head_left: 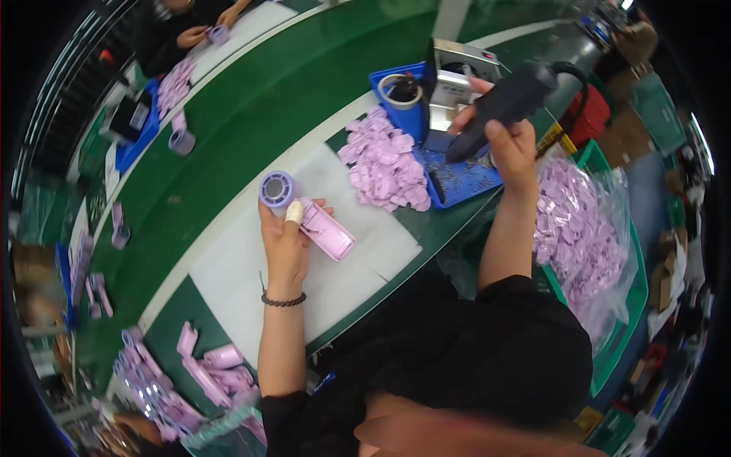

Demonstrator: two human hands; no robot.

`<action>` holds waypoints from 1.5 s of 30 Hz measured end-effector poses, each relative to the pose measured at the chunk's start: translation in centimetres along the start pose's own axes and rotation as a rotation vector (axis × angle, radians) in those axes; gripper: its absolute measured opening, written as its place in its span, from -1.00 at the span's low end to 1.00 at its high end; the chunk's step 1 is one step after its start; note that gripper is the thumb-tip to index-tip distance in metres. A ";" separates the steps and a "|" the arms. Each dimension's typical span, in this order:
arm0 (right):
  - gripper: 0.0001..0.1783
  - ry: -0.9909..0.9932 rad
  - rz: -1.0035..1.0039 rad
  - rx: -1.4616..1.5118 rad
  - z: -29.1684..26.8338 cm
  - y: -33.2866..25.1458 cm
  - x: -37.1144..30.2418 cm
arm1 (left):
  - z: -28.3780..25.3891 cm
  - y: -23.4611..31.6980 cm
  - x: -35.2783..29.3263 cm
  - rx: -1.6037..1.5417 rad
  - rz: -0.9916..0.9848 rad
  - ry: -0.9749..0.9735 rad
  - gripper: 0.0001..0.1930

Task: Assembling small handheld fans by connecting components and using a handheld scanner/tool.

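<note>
My left hand (283, 250) is closed around a pink handheld appliance body (329, 232) with a round lavender head (276, 189). Its long handle shows an open hollow side facing up, and a pale cover wraps my thumb tip. My right hand (514, 152) grips a black electric screwdriver (512, 99), its nose slanting down to the left. The tool is raised in front of a metal screw feeder (449, 118); whether its tip touches the feeder, I cannot tell. Below lies a blue tray (476, 196) scattered with small screws.
Small pink plastic pieces (386, 164) are heaped beside the tray on a white mat (236, 286). At right, a green crate (636, 282) holds a clear bag of such pieces. Pink bodies (217, 369) lie lower left. Across the green conveyor (232, 129), a co-worker's hands (194, 36) hold a part.
</note>
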State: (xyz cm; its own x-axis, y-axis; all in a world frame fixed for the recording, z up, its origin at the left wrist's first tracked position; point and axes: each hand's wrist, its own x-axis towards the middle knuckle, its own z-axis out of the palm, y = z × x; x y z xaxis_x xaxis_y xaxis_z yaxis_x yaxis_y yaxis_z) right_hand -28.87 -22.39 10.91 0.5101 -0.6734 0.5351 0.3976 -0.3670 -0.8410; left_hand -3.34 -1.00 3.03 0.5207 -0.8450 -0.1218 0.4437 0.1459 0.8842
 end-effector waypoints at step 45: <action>-0.17 0.006 -0.153 0.652 15.3 6.4 -0.2 | -1.4 -2.6 0.6 0.176 -0.018 -0.125 -0.31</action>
State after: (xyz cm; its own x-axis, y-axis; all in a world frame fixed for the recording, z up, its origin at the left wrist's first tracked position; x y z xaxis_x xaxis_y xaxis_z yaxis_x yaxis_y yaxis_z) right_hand -14.80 -14.79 6.67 0.4080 -0.6488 0.6423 0.8454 0.0029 -0.5341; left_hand -3.21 -1.16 0.05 0.4146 -0.9054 -0.0911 0.3123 0.0475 0.9488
